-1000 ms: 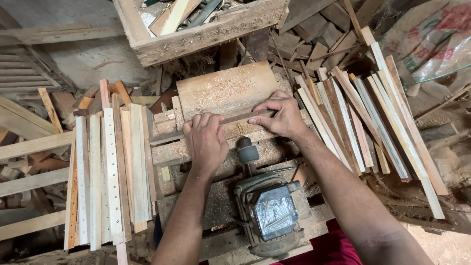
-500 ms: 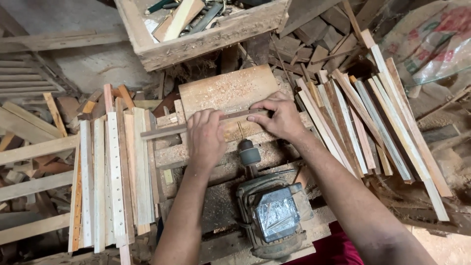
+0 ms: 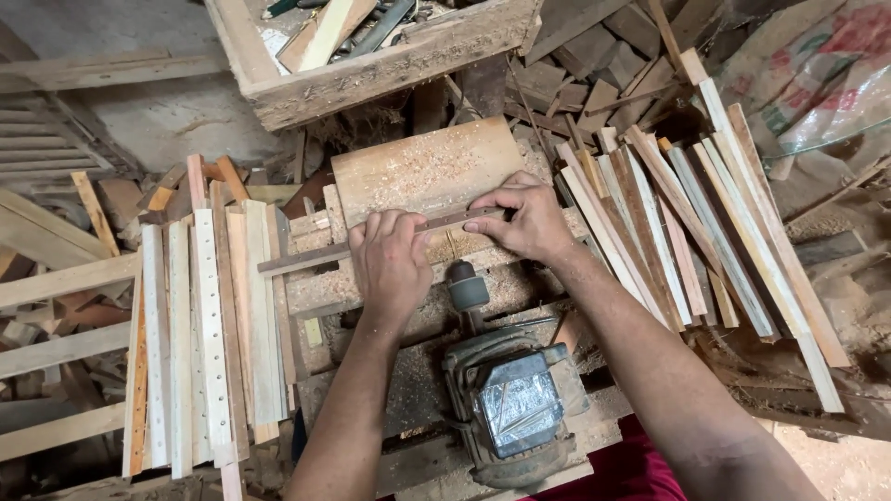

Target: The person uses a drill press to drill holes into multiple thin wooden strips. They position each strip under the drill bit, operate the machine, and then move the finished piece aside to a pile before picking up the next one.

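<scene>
The thin dark slat (image 3: 316,257) lies crosswise in front of me, its long axis running left to right across the sawdusty block (image 3: 422,172), just beyond the motor's (image 3: 510,408) drill bit (image 3: 452,245). My left hand (image 3: 390,264) presses flat on its middle, fingers closed over it, the free end jutting left toward the drilled strips (image 3: 209,325). My right hand (image 3: 524,218) pinches its right end, close beside the bit.
</scene>
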